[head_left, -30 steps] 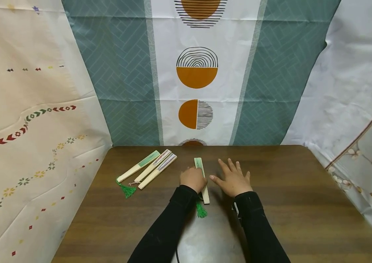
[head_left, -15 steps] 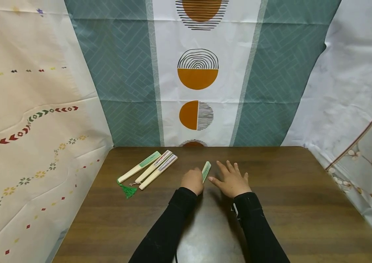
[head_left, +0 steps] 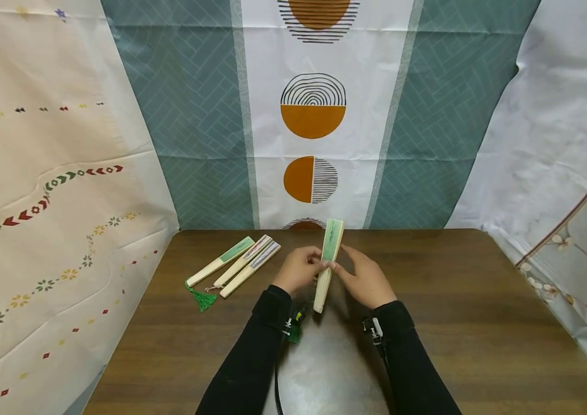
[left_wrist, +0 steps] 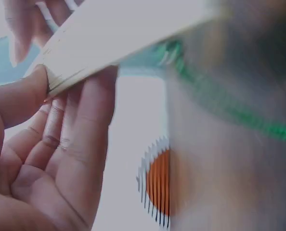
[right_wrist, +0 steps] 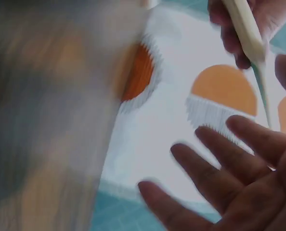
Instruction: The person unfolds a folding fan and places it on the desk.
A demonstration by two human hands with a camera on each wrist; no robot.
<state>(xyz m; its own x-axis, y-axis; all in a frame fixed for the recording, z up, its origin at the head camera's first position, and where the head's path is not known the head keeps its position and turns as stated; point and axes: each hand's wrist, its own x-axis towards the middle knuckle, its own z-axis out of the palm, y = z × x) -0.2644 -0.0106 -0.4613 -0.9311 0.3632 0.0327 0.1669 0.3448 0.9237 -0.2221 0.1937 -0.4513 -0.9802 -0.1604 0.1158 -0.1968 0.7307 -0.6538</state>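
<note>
A folded hand fan (head_left: 332, 239), pale wood with a green panel at its far end, stands tilted above the table in the head view. My left hand (head_left: 297, 270) pinches it between thumb and fingers; the left wrist view shows the thumb (left_wrist: 22, 94) pressed on the fan's pale side (left_wrist: 114, 36). From the right, my right hand (head_left: 368, 279) comes up to the fan, its thumb tip right at the panel. In the right wrist view its fingers (right_wrist: 205, 175) are spread and fairly straight, beside the fan's edge (right_wrist: 246, 31). A green tassel (head_left: 295, 332) hangs near the left cuff.
Three more folded fans lie slanted at the table's left: a green-panelled one (head_left: 218, 262) with a green tassel (head_left: 202, 300), and two pale ones (head_left: 241, 262) (head_left: 249, 270). The brown wooden table (head_left: 454, 323) ends at a patterned cloth (head_left: 210, 144) behind.
My left hand has lifted the fan off the table and tilted its green end upward. My right hand has turned inward and come to the fan's right side.
</note>
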